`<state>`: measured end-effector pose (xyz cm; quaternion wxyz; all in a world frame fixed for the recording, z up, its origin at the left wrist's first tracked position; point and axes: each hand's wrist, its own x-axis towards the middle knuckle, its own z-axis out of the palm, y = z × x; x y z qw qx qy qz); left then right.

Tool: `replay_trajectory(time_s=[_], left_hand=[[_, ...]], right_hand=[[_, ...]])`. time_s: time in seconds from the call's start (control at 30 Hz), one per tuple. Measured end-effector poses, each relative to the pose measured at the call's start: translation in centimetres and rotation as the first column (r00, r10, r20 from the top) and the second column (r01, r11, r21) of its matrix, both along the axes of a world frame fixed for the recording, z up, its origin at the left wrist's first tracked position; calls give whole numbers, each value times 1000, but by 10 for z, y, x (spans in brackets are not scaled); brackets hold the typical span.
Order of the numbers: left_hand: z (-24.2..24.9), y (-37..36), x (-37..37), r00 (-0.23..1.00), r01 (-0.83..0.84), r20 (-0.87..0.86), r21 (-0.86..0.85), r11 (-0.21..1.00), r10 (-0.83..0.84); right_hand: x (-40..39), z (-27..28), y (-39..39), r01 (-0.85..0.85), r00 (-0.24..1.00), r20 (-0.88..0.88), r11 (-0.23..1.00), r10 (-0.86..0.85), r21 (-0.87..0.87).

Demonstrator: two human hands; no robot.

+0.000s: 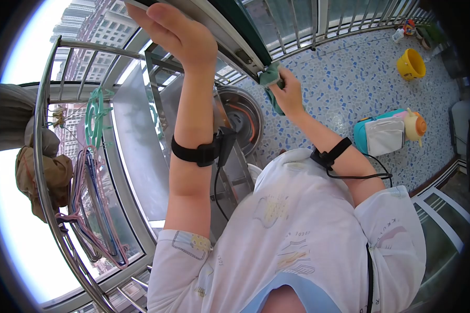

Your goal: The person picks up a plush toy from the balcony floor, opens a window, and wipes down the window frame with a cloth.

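My right hand (289, 95) is closed round a green cloth (269, 76). The cloth is pressed at the edge of the door frame (244, 55), with part of it hanging below my fingers. My left hand (185, 37) is raised at the top left, its fingers stretched out beside the upper part of the same frame; the fingertips run out of view. Nothing shows in the left palm. Both forearms wear black straps (196, 152) with cables.
A steel basin (240, 117) stands below my hands. On the speckled floor are a teal and white bag (384, 133) and a yellow bucket (411, 64). At the left, hangers (96, 208) hang by a metal rail (43, 130). Railings run along the back.
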<state>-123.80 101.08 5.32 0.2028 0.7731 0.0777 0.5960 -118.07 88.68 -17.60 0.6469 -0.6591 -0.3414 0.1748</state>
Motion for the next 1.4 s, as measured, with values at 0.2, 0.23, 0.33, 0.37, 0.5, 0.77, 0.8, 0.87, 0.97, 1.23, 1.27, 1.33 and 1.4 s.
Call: replay_trajectory(time_s=[0.2, 0.23, 0.33, 0.37, 0.5, 0.77, 0.8, 0.87, 0.97, 1.23, 1.27, 1.33, 1.4], left_hand=[[-5, -2, 5, 990, -125, 59, -79, 989, 130], [-7, -1, 3, 984, -169, 45, -119, 978, 175], [-6, -3, 3, 981, -186, 26, -159, 970, 192], [-5, -5, 2, 985, -160, 30, -162, 974, 167], [-7, -7, 1, 974, -218, 20, -206, 954, 227], [-6, -8, 2, 985, -159, 47, -134, 978, 167], [-6, -8, 2, 985, -159, 47, -133, 978, 167], [-7, -7, 1, 980, -176, 61, -192, 965, 191], [-2, -12, 1, 991, -104, 70, -124, 987, 113], [-8, -2, 4, 989, -116, 74, -144, 983, 127], [-7, 0, 6, 991, -89, 87, -124, 988, 100], [-6, -2, 6, 993, -80, 81, -110, 991, 89], [-4, -5, 5, 994, -74, 76, -92, 993, 81]], right_hand=[[3, 29, 13, 14, 994, -106, 996, -23, -93], [1, 30, 14, 18, 993, -114, 994, -31, -111], [-2, 34, 15, -4, 987, -160, 989, -20, -150], [-3, 38, 15, -33, 982, -191, 985, 0, -171], [-8, 45, 15, 6, 979, -202, 988, -37, -152], [-11, 7, 21, 168, 975, 166, 978, -146, -125], [-9, -2, 23, 167, 975, 166, 978, -146, -124], [-1, -17, 26, 102, 916, 388, 994, -107, 32], [7, -20, 19, -2, 934, 357, 1000, 12, -29], [4, 30, 13, 15, 993, -111, 995, -27, -103], [4, 32, 13, -10, 987, -161, 994, -8, -109], [5, 32, 14, 50, 998, -24, 990, -54, -134], [6, 26, 15, 110, 989, 115, 983, -93, -149]])
